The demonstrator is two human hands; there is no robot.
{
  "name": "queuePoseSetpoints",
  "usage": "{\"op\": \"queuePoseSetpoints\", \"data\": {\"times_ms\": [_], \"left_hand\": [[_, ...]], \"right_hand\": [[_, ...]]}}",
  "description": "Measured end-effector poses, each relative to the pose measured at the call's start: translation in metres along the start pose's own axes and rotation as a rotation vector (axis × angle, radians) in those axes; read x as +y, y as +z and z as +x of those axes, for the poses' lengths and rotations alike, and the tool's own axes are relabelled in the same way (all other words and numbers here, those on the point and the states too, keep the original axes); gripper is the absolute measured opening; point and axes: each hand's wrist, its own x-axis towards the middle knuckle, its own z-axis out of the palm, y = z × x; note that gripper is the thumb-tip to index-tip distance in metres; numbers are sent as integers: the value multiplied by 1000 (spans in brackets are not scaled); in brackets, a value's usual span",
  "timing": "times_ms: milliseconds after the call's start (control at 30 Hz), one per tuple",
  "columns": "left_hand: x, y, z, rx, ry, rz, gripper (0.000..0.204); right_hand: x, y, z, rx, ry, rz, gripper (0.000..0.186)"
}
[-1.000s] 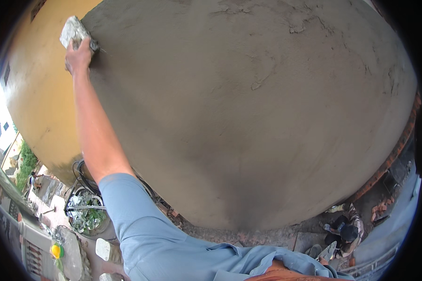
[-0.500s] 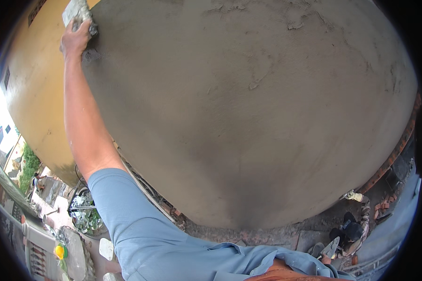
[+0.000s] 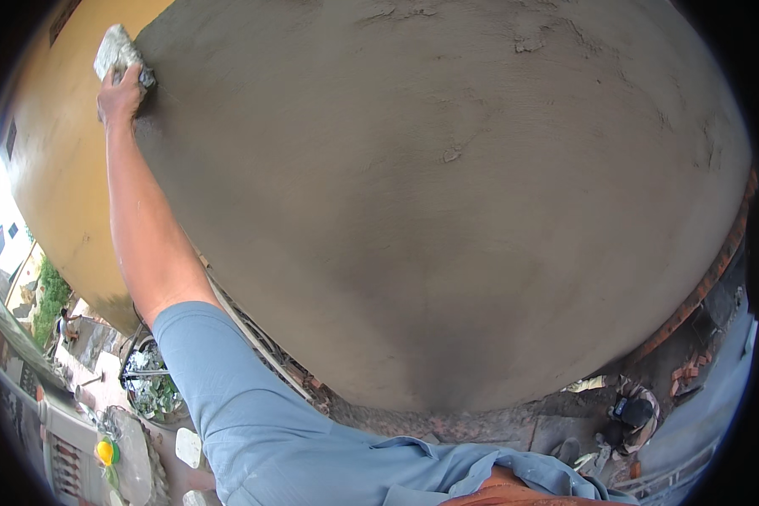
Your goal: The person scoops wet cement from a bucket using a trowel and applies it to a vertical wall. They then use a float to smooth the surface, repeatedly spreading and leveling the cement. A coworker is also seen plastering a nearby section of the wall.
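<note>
Up at the far left, my left hand (image 3: 120, 99) is closed on a pale, mortar-caked slab that looks like a plastering float (image 3: 120, 56). The float lies at the left edge of a large grey plastered wall (image 3: 447, 219), where it meets a yellow wall (image 3: 67, 198). My left arm is stretched out almost straight. I cannot make out my right hand. Low on the right, beside my shirt, a greyish trowel-like tool (image 3: 597, 460) shows in part, and what holds it is hidden.
At lower right a co-worker in a dark cap (image 3: 637, 412) reaches a gloved hand (image 3: 585, 384) to the wall's foot. Broken bricks (image 3: 690, 371) lie beyond. At lower left stand a leafy plant (image 3: 153, 384), a balustrade (image 3: 66, 460) and a yellow round object (image 3: 106, 452).
My left hand has come down and slightly left with the float. The co-worker's gloved hand has moved left along the wall's foot. The trowel-like tool at lower right has shifted lower and shows less.
</note>
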Motion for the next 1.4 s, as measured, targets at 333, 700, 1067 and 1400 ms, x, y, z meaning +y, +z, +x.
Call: {"op": "queuePoseSetpoints", "data": {"times_ms": [333,700,1067,1400], "left_hand": [[-30,-30,-38,37,-30,-5,82],[-7,-18,-38,73,503,281,72],[-91,-42,-30,65,289,67,80],[-91,-47,-47,115,-219,-121,80]], "right_hand": [[-59,-40,11,-55,-148,-157,37],[-57,27,17,-87,-205,-143,40],[-45,80,11,-85,-37,6,41],[-18,82,17,153,-206,44,44]]}}
